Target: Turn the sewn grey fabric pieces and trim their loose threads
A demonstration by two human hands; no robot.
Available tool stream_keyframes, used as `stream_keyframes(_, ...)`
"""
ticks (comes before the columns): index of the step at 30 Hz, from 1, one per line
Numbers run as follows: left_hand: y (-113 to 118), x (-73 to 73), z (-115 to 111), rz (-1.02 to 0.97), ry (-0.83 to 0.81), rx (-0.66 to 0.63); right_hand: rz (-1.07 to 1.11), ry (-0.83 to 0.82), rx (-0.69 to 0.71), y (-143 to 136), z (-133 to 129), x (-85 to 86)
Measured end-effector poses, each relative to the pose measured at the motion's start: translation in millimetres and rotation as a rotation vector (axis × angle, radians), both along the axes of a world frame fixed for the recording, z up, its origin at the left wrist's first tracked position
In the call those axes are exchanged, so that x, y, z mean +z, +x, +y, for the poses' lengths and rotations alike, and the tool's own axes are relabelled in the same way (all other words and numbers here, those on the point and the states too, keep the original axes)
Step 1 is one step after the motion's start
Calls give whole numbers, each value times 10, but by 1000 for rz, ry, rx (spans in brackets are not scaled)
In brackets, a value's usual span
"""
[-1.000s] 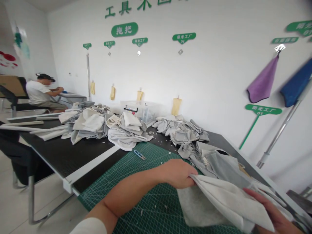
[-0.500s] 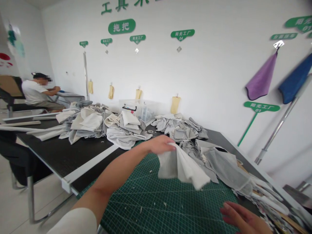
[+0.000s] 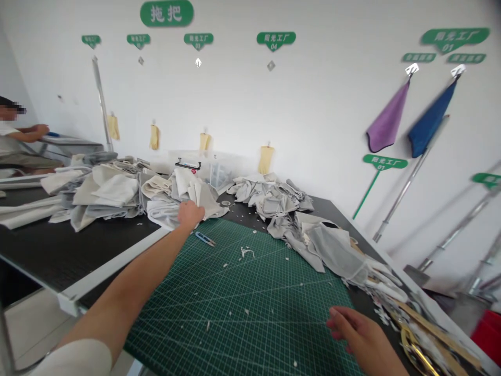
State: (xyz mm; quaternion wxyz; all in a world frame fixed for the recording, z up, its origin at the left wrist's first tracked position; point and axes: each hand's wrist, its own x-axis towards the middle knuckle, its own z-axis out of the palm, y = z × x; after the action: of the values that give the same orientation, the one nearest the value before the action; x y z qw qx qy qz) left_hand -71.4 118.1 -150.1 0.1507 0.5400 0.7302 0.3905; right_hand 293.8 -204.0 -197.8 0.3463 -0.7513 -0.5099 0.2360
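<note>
Stretched out to the far left, my left hand [image 3: 191, 213] is closed on a pale grey-white cloth [image 3: 207, 199] at the front of a heap of folded cloths [image 3: 156, 213]. Its fingertips are partly hidden. Just below that hand, blue thread snips [image 3: 205, 239] lie on the green cutting mat [image 3: 266, 297]. My right hand [image 3: 354, 334] hovers over the mat's near right part, fingers loosely bent and apart, with nothing in it. White scraps and bits of thread are scattered on the mat.
More cloths lie in a heap [image 3: 270, 196] at the back and along the right side. Gold-handled scissors [image 3: 415, 350] and wooden strips [image 3: 442, 329] sit at the right edge. A clear plastic box [image 3: 223, 169] stands by the wall. A person [image 3: 23, 138] sits far left.
My left hand has carried the cloth from above the mat leftward to the heap. The snips on the mat have come into sight. My view has turned right.
</note>
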Motion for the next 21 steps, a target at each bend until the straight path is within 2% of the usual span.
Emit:
stream_keyframes(2,137,-151,87,174,42,-79,-194,14,63,124,113,-47)
stream_keyframes(4,325,-293,101,312,96,-237,-429,33,62,282,296,-87)
stream_keyframes(7,609,-487,-40,430,236,-475,-788,57,44,554,663,-153)
stream_keyframes(9,762,-596,-186,453,299,-585,-965,15,-25,737,922,-204)
stream_keyframes(12,919,-704,-368,462,394,-714,-1009,-72,-164,966,1253,-277)
stream_keyframes(15,998,-749,-451,441,446,-808,-976,-130,-260,1094,1469,-341)
stream_keyframes(21,1008,-780,-465,353,479,-820,-913,-198,-292,1056,1635,-413)
